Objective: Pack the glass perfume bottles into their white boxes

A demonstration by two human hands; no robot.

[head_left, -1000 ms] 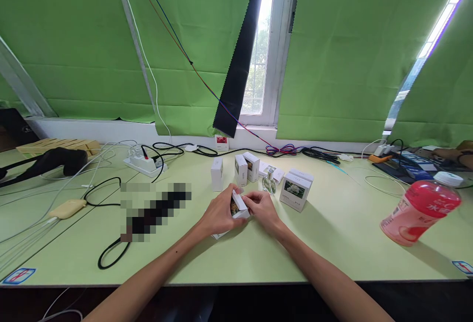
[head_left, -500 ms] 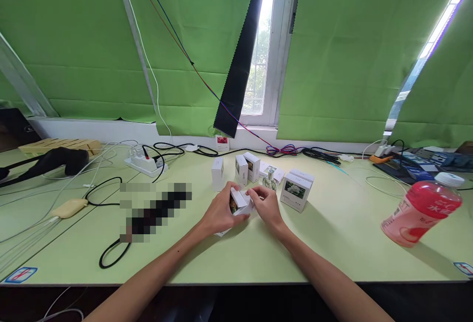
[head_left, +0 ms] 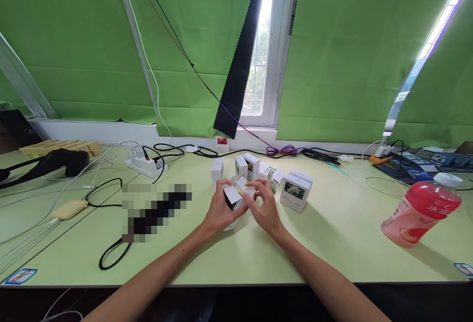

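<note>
left hand (head_left: 218,209) is clamping the small carton (head_left: 232,197) by its sides while right hand (head_left: 264,207) is pinching its open flap; light, thin-walled, likely crushing easily.

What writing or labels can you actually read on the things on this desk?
Pink bottle: white characters on the label, too blurred to read.
Small white box held in the left hand and right hand: no legible text.
Flower-picture box: print too small to read.
Blue-and-red sticker on the desk corner: unreadable.
</note>
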